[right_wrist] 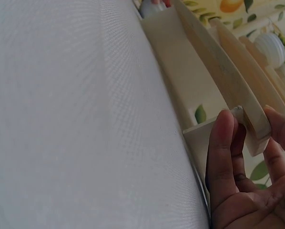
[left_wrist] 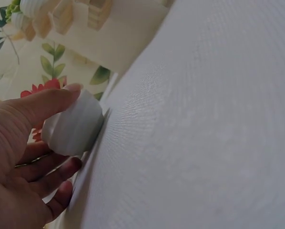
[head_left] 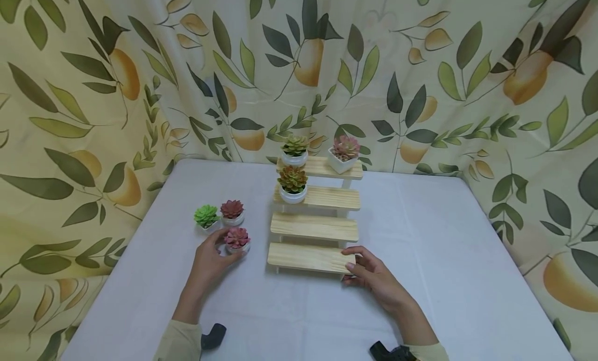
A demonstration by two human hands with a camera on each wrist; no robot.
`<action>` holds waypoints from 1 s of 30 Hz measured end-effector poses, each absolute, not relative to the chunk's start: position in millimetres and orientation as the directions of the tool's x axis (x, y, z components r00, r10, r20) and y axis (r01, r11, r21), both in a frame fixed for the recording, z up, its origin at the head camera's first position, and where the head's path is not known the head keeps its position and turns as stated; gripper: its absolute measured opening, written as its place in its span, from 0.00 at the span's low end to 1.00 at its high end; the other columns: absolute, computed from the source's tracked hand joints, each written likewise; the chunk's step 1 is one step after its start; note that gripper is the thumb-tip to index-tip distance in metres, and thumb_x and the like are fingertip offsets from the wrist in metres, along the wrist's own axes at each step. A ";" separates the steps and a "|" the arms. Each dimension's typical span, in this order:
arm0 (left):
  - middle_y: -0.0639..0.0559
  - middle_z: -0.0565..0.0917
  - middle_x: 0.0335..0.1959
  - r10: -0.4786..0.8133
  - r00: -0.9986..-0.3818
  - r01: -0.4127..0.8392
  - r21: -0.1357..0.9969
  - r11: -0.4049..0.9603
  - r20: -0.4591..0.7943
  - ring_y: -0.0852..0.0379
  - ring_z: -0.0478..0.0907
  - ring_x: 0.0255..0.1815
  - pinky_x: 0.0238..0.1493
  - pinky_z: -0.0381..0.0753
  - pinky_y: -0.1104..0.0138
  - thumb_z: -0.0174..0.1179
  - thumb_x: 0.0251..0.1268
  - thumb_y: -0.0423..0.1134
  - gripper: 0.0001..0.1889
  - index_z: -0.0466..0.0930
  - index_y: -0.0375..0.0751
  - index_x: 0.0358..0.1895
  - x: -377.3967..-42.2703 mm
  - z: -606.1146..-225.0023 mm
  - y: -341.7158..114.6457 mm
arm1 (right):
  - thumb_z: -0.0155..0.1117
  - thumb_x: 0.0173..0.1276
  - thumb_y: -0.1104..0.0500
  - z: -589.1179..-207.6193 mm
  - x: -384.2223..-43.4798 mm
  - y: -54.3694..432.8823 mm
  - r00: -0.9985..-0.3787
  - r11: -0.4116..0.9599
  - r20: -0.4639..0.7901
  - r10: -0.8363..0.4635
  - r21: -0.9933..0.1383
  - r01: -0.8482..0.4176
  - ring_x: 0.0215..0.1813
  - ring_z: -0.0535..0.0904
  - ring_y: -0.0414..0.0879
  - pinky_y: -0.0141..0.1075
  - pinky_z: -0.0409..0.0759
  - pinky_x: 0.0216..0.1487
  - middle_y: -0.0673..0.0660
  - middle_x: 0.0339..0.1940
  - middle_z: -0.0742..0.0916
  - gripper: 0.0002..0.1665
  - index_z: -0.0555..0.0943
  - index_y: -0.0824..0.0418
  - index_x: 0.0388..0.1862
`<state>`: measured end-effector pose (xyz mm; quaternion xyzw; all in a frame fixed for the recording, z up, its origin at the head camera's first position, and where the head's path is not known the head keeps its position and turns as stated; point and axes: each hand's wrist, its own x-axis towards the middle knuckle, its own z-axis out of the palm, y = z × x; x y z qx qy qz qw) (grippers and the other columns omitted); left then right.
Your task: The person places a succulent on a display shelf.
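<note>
"Left hand (head_left: 208, 260): what is it doing?"

"Pinching a pink succulent (head_left: 237, 238) by its white pot (left_wrist: 76, 124), between thumb and fingers. The plant is left of the four-step wooden stand (head_left: 310, 259), low at the white tablecloth (head_left: 420, 247); I can't tell whether its base touches."

"And the right hand (head_left: 374, 280)?"

"Gripping the right end of the stand's lowest step."

"What else is near?"

"Just behind the held plant, a bright green succulent (head_left: 206, 216) and a dark red succulent (head_left: 232, 209). On the top step, a pale green plant (head_left: 295, 146) left and a pinkish plant (head_left: 344, 151) right; below, an orange-green plant (head_left: 293, 180)."
</note>
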<state>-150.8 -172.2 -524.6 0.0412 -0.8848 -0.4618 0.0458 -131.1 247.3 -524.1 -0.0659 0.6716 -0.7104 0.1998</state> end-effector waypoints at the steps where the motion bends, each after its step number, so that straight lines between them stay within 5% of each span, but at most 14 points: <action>1: 0.33 0.81 0.60 -0.115 -0.992 -0.029 0.821 0.571 0.045 0.37 0.76 0.64 0.57 0.77 0.44 0.82 0.52 0.37 0.39 0.75 0.33 0.68 -151.2 -524.9 -171.9 | 0.64 0.78 0.58 -523.9 -131.0 247.4 -0.912 -0.021 -0.173 -0.372 -0.981 0.195 0.48 0.83 0.57 0.49 0.85 0.52 0.69 0.58 0.77 0.27 0.70 0.65 0.71; 30: 0.31 0.82 0.60 -0.120 -0.990 -0.008 0.818 0.575 0.074 0.34 0.74 0.67 0.67 0.70 0.43 0.82 0.50 0.37 0.37 0.78 0.31 0.64 -152.2 -527.0 -170.8 | 0.65 0.77 0.58 -524.7 -130.8 246.6 -0.917 -0.023 -0.186 -0.353 -0.978 0.208 0.47 0.83 0.57 0.50 0.85 0.51 0.68 0.58 0.77 0.26 0.72 0.61 0.69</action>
